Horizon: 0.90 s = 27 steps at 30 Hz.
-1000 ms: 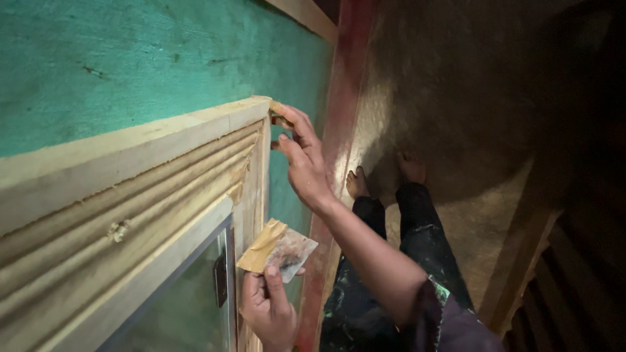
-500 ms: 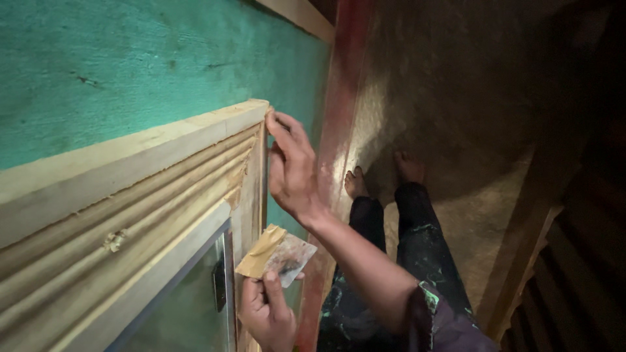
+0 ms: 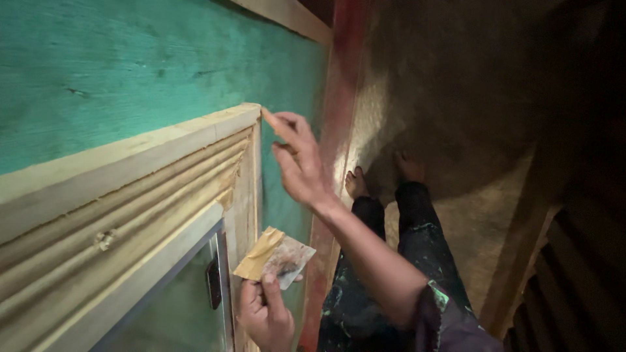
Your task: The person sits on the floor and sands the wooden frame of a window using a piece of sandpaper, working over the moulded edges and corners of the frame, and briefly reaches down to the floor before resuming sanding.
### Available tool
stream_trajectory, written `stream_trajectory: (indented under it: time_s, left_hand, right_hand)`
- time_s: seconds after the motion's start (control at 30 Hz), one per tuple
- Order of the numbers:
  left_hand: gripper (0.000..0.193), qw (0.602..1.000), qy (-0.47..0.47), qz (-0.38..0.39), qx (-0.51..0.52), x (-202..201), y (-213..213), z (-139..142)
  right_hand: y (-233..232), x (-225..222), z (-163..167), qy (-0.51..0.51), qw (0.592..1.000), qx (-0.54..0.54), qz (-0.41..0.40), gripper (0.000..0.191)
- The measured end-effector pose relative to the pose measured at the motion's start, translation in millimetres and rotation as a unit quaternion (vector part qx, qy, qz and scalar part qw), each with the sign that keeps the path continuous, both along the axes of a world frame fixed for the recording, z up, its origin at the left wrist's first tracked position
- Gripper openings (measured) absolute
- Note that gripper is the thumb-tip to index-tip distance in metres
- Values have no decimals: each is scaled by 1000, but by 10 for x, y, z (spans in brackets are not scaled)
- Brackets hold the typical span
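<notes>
Since earlier frame, right hand (image 3: 301, 163) slid off corner; index fingertip alone touches outer corner of pale moulded wooden frame (image 3: 130, 189), fingers spread, gripping nothing. Left hand (image 3: 266, 316) pinches folded tan sandpaper sheet (image 3: 274, 257) beside frame's lower upright. Best: probe mitre joint lightly, feel for ridges, against green wall (image 3: 130, 58).

Right hand (image 3: 301, 163) raised, forefinger extended (others loosely curled); left hand (image 3: 266, 313) low, seemingly pinched.

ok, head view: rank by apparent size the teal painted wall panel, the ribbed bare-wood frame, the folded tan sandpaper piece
1. Teal painted wall panel, largest.
2. Ribbed bare-wood frame; runs out of view, so its full size is unsure.
3. Folded tan sandpaper piece, smallest, pinched in the left hand.
</notes>
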State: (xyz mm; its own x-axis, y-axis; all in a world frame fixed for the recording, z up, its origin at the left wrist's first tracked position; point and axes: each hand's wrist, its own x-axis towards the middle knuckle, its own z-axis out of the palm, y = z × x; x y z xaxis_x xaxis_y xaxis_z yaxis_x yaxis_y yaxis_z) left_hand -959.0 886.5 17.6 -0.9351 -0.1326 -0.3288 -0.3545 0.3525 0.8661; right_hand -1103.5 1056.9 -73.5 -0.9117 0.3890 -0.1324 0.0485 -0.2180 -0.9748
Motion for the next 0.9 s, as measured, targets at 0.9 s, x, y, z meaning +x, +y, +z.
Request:
stream_trajectory:
  time_s: [0.9]
  left_hand:
    - [28, 999, 18, -26, 16, -45, -45, 56]
  right_hand:
    - [-53, -14, 48, -34, 996, 69, -43, 59]
